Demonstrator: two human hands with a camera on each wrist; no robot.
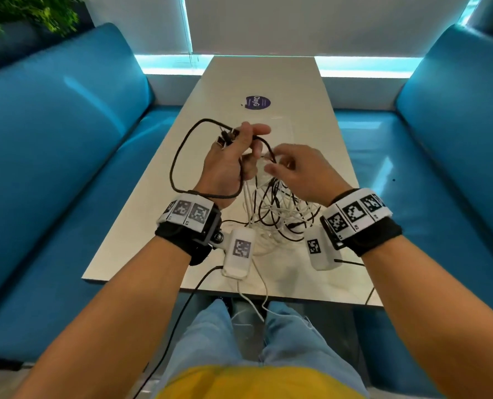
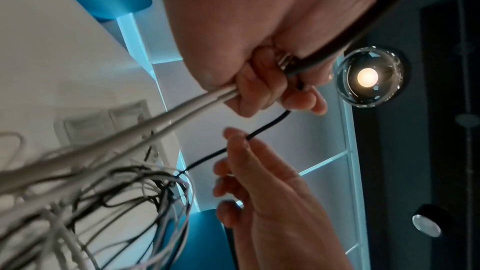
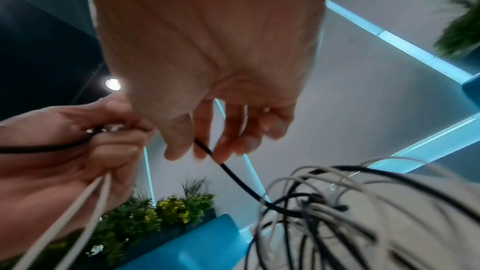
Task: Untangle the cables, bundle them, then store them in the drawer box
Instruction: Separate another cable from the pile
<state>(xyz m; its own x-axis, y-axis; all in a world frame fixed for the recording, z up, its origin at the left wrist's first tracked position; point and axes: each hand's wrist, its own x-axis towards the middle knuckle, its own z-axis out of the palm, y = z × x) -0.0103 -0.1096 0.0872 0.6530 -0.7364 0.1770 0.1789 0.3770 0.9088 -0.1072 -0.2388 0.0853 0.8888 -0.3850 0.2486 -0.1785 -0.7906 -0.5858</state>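
Note:
My left hand (image 1: 233,151) is raised over the table and grips a black cable (image 1: 179,156) near its metal plugs, along with two white cables (image 1: 246,194). The black cable loops out to the left and back past my wrist. My right hand (image 1: 294,165) pinches a stretch of the same black cable (image 3: 233,176) between thumb and fingers, just right of the left hand (image 3: 78,151). Below both hands hangs a tangle of black and white cables (image 1: 280,214), its lower part lying on the table. A clear drawer box (image 1: 285,128) stands behind the hands, partly hidden.
The pale narrow table (image 1: 141,226) runs away from me, with a round purple sticker (image 1: 257,102) farther back. Blue sofas (image 1: 52,139) flank it, the other one (image 1: 455,139) on the right. Wires from the wrist cameras hang over the near table edge.

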